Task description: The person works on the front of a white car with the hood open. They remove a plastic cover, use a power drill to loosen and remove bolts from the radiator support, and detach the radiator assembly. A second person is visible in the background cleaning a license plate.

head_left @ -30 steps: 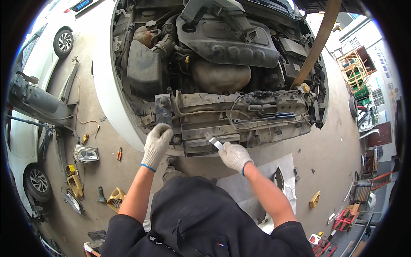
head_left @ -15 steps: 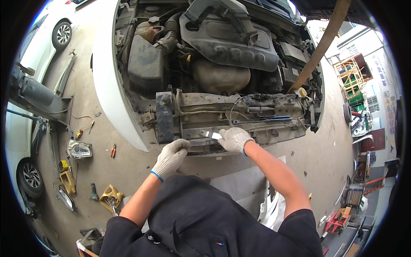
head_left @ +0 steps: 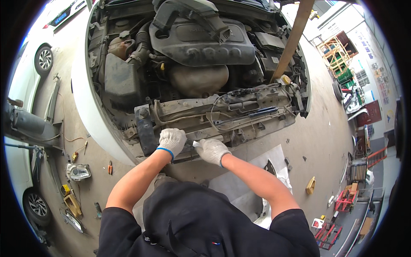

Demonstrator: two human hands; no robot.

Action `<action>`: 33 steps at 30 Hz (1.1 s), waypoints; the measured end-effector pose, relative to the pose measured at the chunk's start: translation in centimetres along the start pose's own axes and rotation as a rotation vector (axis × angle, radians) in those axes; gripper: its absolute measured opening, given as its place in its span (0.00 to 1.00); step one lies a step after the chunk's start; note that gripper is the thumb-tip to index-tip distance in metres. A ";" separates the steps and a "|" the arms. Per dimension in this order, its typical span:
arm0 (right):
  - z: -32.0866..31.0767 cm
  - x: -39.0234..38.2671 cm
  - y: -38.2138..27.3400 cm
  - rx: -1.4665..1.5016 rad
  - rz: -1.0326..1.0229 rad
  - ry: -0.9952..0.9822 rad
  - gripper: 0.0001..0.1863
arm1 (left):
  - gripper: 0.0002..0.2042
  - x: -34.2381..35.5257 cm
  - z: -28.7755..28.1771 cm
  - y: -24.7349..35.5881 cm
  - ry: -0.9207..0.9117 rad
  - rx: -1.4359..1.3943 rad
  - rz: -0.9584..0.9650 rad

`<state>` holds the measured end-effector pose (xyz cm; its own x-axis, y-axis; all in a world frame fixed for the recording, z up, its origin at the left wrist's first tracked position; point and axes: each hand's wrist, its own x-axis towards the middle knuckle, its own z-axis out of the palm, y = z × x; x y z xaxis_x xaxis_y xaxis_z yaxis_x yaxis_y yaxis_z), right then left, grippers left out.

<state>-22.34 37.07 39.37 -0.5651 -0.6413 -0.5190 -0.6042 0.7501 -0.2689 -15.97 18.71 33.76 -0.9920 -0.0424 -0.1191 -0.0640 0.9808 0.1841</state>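
The right hand (head_left: pixel 212 152), curled round a tool (head_left: pixel 196 144) poised between both hands by the beam (head_left: pixel 192 112), could jab the left hand (head_left: pixel 172 139), bunched with its hold hidden, if the tool slips.

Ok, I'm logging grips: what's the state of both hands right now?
White-knit-gloved left hand: curled, but whether it holds anything cannot be told.
White-knit-gloved right hand: closed, holding a flat, silvery-white tool.

Lettering (head_left: pixel 199 30) marks the engine cover (head_left: pixel 188 45), blue number plate (head_left: pixel 61 18) and right-hand wall (head_left: pixel 364 48).
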 end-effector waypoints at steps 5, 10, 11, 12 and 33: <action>2.0 -1.6 -0.6 -0.310 0.156 0.186 0.14 | 0.15 0.6 -1.8 -0.1 -0.140 -0.038 0.058; 0.3 -1.4 -0.8 -0.041 0.201 0.052 0.16 | 0.14 1.2 -2.1 -1.1 -0.147 -0.107 0.143; 0.1 -1.2 -0.1 -0.039 0.163 0.019 0.17 | 0.14 1.5 -2.4 -1.4 -0.157 -0.119 0.161; -0.1 -0.8 0.5 -0.038 0.124 -0.014 0.18 | 0.13 1.5 -2.6 -1.3 -0.219 -0.124 0.177; -2.0 -2.9 -1.8 -0.100 0.233 -0.009 0.25 | 0.17 2.9 -3.5 -2.5 -0.334 -0.220 0.194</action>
<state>-20.77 37.23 43.00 -0.6910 -0.4507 -0.5652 -0.5108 0.8576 -0.0594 -19.07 15.47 36.34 -0.9005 0.2375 -0.3642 0.0623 0.8994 0.4327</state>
